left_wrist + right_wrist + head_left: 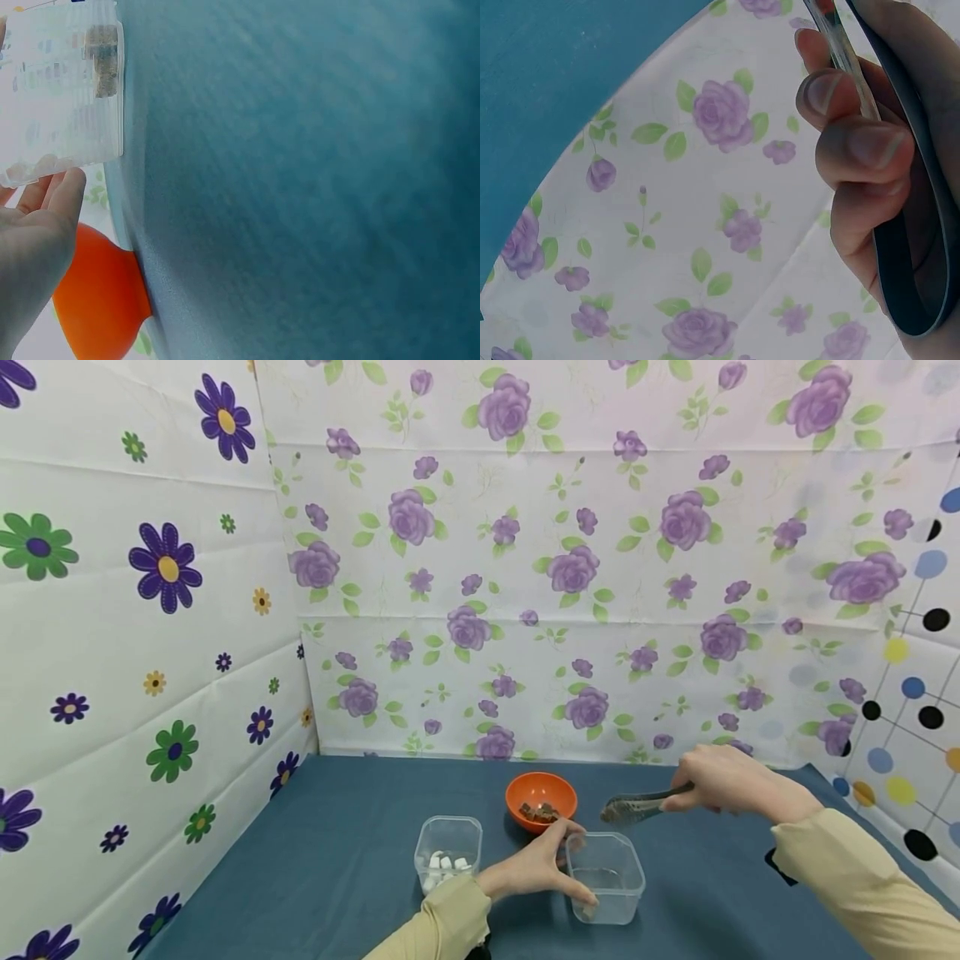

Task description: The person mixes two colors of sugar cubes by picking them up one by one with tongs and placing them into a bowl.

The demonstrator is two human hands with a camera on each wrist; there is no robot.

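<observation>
Right grip (723, 779) is clamped on the tongs (636, 807) to the right of the orange bowl (542, 787), left grip (534, 867) is curled round the clear tub (615, 906) front-right of it, so tbh a weak squeeze could drop the bowl's brown chunks (540, 812) on the worktop (315, 860).

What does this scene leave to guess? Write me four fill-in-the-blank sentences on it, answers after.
1. The right hand grips a pair of ____.
2. Of the two clear containers, the left hand grips the one on the ____ in the head view.
3. The small pieces in the other container are coloured ____.
4. The bowl is coloured ____.

Missing words: tongs; right; white; orange.
</observation>
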